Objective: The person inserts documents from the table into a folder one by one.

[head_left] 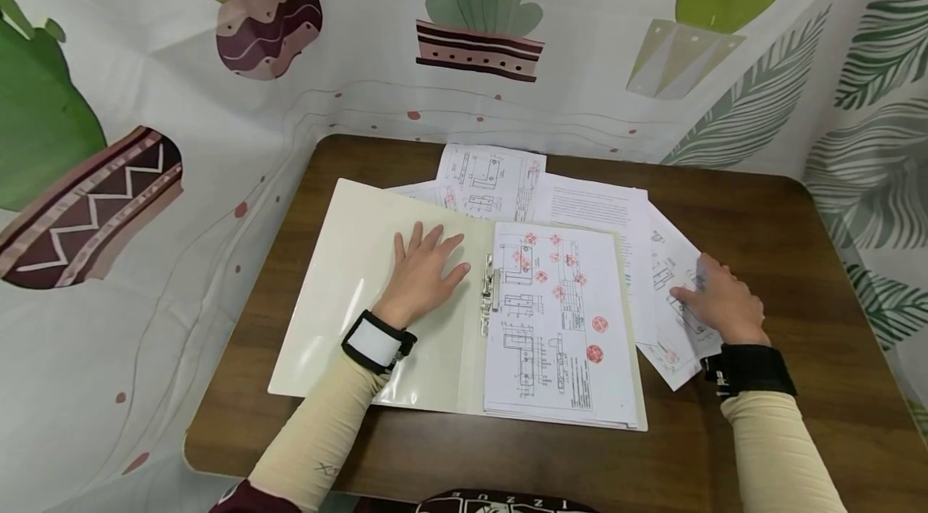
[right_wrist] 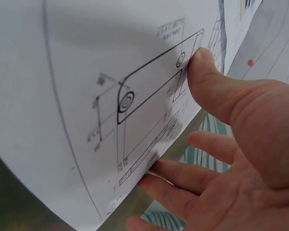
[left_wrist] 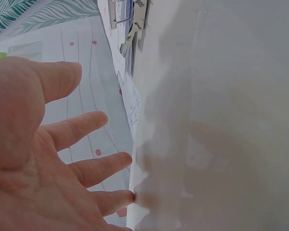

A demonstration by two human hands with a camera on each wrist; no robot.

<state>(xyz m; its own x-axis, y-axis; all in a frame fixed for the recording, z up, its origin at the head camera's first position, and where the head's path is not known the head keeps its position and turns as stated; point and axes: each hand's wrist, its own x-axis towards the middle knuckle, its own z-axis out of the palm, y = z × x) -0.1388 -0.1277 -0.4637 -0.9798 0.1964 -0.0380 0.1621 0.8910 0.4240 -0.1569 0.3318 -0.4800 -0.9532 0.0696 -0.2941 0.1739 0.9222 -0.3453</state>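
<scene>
A cream file folder (head_left: 348,279) lies opened flat on the brown table. On its right side, under a metal clip (head_left: 489,295), sits a stack of technical drawings (head_left: 573,368) with red stamps. My left hand (head_left: 419,279) is over the folder's left cover with fingers spread; the left wrist view shows its fingertips close to the cover and nothing held. To the right, my right hand (head_left: 725,299) is at the edge of a loose drawing sheet (right_wrist: 91,57). Its thumb (right_wrist: 204,65) lies on the printed face, while the fairly straight fingers (right_wrist: 188,175) reach the sheet's edge.
Behind the folder are more loose papers: a drawing sheet (head_left: 500,167) at the back and a text page (head_left: 590,199) that overlaps the right-hand sheet. The wooden table (head_left: 790,255) ends at a cloth backdrop (head_left: 580,110) printed with cacti and leaves.
</scene>
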